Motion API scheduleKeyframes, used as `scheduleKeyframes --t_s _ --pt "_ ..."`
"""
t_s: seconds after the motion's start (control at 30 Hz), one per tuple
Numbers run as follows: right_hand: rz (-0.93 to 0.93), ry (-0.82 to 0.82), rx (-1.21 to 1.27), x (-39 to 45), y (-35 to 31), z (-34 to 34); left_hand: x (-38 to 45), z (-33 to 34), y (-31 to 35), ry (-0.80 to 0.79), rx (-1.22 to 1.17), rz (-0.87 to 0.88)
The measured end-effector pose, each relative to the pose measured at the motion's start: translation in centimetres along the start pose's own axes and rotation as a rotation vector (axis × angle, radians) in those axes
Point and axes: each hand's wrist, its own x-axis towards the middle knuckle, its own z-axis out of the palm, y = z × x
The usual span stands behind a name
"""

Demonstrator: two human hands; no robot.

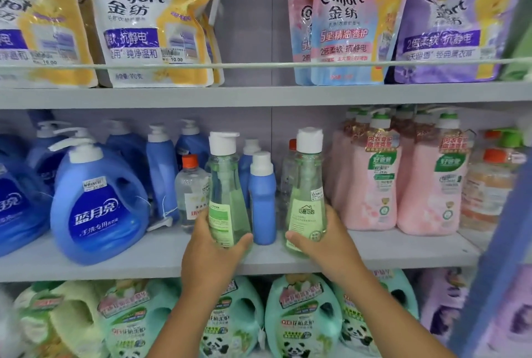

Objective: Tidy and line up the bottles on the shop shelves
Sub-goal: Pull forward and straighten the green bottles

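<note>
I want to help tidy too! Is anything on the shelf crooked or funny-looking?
Yes. The big blue jug on the middle shelf leans sideways instead of standing straight. The green bottle in the left hand shows its back label, while the one in the right hand faces forward. Nothing looks spilled.

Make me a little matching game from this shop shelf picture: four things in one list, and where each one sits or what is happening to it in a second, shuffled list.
Things
1. green bottle with its flip cap open
2. green bottle with a round white cap
3. large blue detergent jug
4. pink pump bottles

Places or states
A. stand at the right of the middle shelf
B. held by the left hand
C. stands at the left of the middle shelf
D. held by the right hand

Pairs: 1-B, 2-D, 3-C, 4-A
</note>
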Motion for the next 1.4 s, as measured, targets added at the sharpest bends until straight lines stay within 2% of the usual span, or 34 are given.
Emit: scheduleKeyframes --t_s 0.13,0.23,0.4,0.53,0.9,1.13,1.4 --pt "0.014 0.044 0.06 -1.2 -0.5 -0.6 -2.7 -0.1 1.6 0.055 -0.113 -0.022" --pt "0.013 0.036 0.112 -2.7 -0.7 -2.4 -5.5 0.8 3.8 0.002 -0.232 -0.01" --pt "0.005 0.033 0.169 -5.7 -0.5 -8.3 -9.7 2.9 8.9 -0.025 -0.269 0.064" --pt "-0.018 0.054 0.21 -8.8 0.2 -15.5 -14.3 5.5 13.8 -0.013 -0.293 0.103" --pt "-0.139 0.058 0.252 -15.3 0.3 -41.5 -26.3 17.1 31.3 -0.042 -0.336 0.266" --pt "-0.216 0.135 0.242 -14.2 -0.7 -52.7 -28.0 22.6 41.1 -0.115 -0.388 0.384" --pt "-0.266 0.274 0.194 -7.6 0.4 -62.0 -25.0 29.5 49.2 -0.192 -0.441 0.542"
